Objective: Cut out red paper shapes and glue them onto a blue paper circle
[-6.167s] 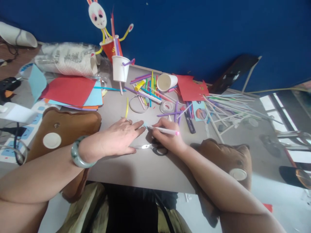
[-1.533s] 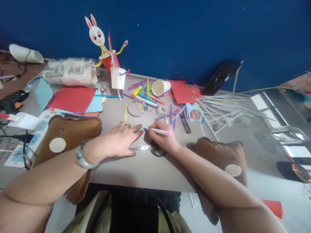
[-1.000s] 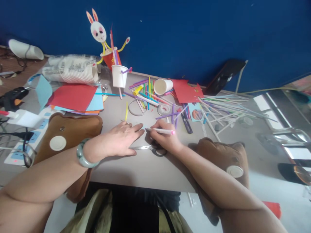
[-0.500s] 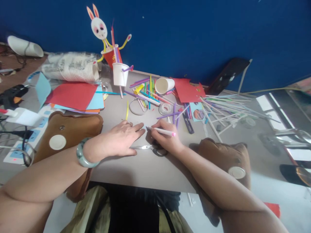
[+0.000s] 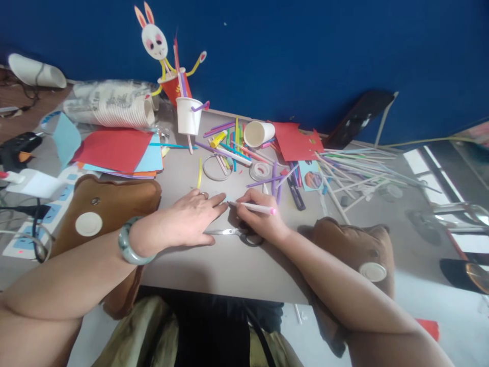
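While your right hand (image 5: 264, 220) is pinching the pen (image 5: 259, 208), your splayed left hand (image 5: 183, 219), if sliding, is risking jostling scissors (image 5: 229, 232) at six o'clock.

A grey worktop (image 5: 229, 267) stands up against a plain, deep blue wall (image 5: 298, 56), which rises behind its far edge. Left of the worktop lies a brown, wood-like surface (image 5: 40, 109). A pale floor (image 5: 424, 300) shows below the worktop's right side, with a soft whitish sheen. Beyond the worktop's far right, a thin yellow line (image 5: 424, 143) runs along the wall's lower part. Soft shadows fall across the worktop.
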Tool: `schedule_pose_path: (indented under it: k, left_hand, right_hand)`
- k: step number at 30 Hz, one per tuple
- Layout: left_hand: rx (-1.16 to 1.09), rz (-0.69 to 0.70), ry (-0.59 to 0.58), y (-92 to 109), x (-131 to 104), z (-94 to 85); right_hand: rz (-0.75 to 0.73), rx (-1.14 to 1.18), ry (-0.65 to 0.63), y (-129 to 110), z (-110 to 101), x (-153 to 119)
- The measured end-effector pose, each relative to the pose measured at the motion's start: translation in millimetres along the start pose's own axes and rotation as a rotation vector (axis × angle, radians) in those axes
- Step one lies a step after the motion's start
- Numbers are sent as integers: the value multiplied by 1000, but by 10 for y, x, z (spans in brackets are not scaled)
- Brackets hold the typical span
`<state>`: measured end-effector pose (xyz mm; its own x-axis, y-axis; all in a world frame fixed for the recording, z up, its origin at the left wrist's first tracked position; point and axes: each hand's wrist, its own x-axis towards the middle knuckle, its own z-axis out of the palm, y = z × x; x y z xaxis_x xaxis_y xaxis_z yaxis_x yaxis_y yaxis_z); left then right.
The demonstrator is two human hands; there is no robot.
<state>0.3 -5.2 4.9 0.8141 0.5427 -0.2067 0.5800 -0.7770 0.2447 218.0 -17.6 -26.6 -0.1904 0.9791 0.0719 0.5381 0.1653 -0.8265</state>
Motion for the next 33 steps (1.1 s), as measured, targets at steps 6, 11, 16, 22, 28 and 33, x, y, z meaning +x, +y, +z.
schedule_pose_path:
  k: [6,11,16,22,28,33]
  left_hand:
    - [1,0,9,5,-3,0]
    - [6,-2,10,6,-5,-3]
    - [44,-8,0,-5,-9,2]
    - [13,-9,-3,-8,-19,3]
    - [-14,-13,33,19,-50,-4]
    - [-19,-3,31,21,-54,-12]
  right_hand:
    - [-2,-5,0,-7,-2,5]
    - [62,98,140,12,18,11]
    - [-44,121,457,92,0,-17]
    - [-360,-25,276,51,-23,-86]
    - [38,137,139,-30,-24,-40]
    - [124,152,8,-89,-44,-53]
